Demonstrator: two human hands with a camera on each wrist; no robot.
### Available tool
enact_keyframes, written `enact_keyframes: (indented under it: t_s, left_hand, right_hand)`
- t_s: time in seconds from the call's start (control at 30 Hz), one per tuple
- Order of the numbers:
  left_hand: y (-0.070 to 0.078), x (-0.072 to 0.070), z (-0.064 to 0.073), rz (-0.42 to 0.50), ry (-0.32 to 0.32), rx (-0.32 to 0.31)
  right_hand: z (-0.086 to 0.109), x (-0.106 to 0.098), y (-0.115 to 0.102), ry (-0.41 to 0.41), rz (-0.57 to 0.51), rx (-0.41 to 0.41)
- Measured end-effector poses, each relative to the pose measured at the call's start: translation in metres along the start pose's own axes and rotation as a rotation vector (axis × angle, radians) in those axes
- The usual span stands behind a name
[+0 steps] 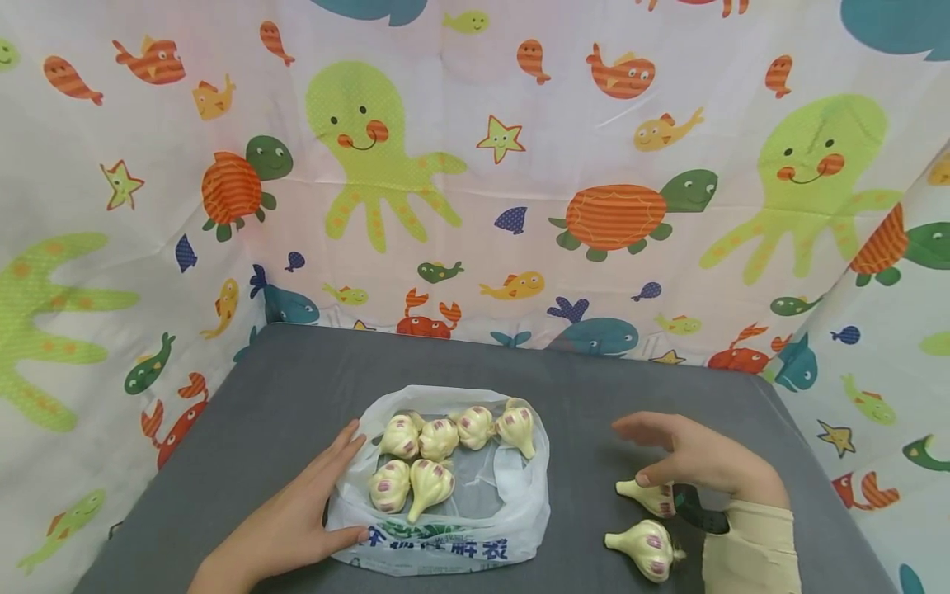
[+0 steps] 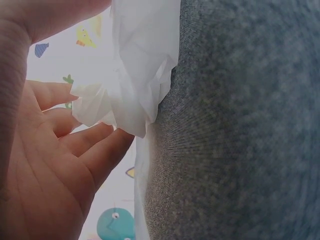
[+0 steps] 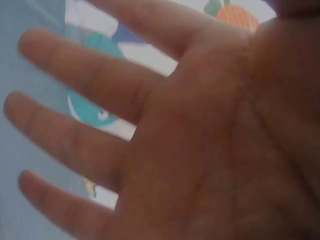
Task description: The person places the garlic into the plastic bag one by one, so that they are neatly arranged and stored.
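A white plastic bag with blue and green print lies spread wide at its mouth, with several garlic bulbs inside. My left hand rests along the bag's left side, fingers extended. In the left wrist view, the fingertips touch the crumpled plastic. Over on the right, my right hand hovers above the table with fingers spread and nothing in its grasp. Partly below it lies one garlic bulb, and another garlic bulb lies nearer the front. In the right wrist view the palm shows bare.
A dark grey cloth covers the table. Behind it and at both sides hangs a white curtain printed with sea animals. My right wrist wears a black band and a beige wrap.
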State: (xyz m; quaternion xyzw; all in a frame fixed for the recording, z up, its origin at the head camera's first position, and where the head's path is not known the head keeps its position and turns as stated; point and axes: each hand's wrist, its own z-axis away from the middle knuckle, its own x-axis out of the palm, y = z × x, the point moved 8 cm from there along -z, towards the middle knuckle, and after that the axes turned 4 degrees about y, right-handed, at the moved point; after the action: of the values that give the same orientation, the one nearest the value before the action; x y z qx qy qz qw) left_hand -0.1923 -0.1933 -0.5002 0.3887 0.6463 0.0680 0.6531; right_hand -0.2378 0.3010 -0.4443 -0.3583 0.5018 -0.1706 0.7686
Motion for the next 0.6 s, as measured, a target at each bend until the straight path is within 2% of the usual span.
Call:
enact_keyframes:
  t_s: [0.13, 0.33, 0.6]
  left_hand:
    - [0.001, 0.000, 0.000, 0.001, 0.001, 0.004]
    - [0.000, -0.001, 0.002, -0.019, 0.019, 0.020]
    - [0.000, 0.000, 0.000, -0.020, 0.018, 0.018]
  right_hand:
    - [0.007, -0.004, 0.019, -0.018, -0.044, 0.057]
    - [0.012, -0.002, 0.041, -0.077, -0.170, 0.134]
    - [0.009, 0.001, 0.049, -0.059, -0.104, 0.185]
